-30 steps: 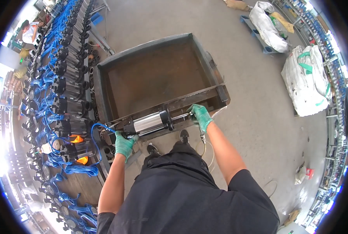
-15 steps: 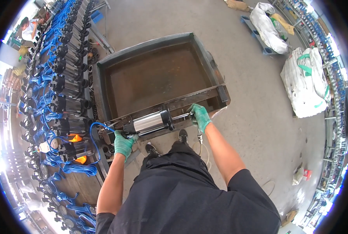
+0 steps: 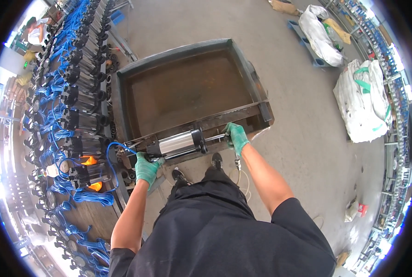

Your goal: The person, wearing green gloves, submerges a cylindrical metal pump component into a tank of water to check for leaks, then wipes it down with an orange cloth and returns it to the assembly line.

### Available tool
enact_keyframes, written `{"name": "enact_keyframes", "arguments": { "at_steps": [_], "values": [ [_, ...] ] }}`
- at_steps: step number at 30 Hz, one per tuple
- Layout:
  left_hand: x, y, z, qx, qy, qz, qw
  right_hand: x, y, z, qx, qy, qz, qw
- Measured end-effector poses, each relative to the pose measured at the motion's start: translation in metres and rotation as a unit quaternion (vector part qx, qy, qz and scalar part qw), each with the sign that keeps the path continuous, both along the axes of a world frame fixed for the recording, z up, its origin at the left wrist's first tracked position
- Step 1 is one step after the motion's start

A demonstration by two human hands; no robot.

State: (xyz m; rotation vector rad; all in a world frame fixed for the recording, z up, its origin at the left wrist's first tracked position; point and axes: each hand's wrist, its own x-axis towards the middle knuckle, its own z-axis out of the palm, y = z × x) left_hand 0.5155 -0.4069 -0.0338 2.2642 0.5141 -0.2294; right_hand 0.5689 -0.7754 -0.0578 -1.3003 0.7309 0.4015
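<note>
At tank (image 3: pixel 178 54) edge, arms (image 3: pixel 266 180) outstretched: left hand (image 3: pixel 148 169) clasping silver cylinder (image 3: pixel 177 144), right hand (image 3: pixel 237 138) gripping tool (image 3: pixel 217 137)

The gloved left hand (image 3: pixel 147 170) spreads its thumb; the right hand (image 3: pixel 237 138) curls.

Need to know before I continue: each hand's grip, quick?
Left hand: at the silver-and-black cylinder's left end; cannot tell how far closed on the cylinder.
Right hand: closed, holding a hose-fed tool.
</note>
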Motion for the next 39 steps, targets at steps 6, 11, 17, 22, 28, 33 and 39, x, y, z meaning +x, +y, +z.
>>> {"name": "enact_keyframes", "arguments": {
  "at_steps": [6, 11, 17, 22, 28, 33, 39],
  "values": [
    [0.002, -0.008, 0.008, -0.038, 0.026, -0.008, 0.999, -0.001, -0.012, 0.012, -0.014, -0.027, 0.086, 0.996],
    [-0.006, -0.013, 0.008, -0.088, 0.003, 0.023, 0.996, 0.0, -0.085, 0.014, -0.311, -0.138, 0.217, 0.915],
    [-0.012, -0.008, 0.005, -0.098, -0.011, 0.027, 0.995, 0.041, -0.159, 0.032, -0.587, -0.017, 0.316, 0.745],
    [-0.013, -0.011, 0.007, -0.042, -0.011, -0.002, 0.999, 0.071, -0.163, 0.006, -0.628, 0.014, 0.316, 0.711],
    [-0.009, -0.008, -0.007, -0.095, 0.018, -0.019, 0.995, 0.073, -0.19, -0.024, -0.638, -0.03, 0.286, 0.715],
    [0.008, 0.015, 0.06, 0.184, 0.072, -0.2, 0.96, 0.056, -0.133, 0.035, -0.595, -0.125, 0.191, 0.77],
    [0.028, 0.084, 0.043, 0.454, 0.037, -0.486, 0.746, 0.031, 0.053, 0.093, -0.468, -0.377, 0.289, 0.745]
  ]
}}
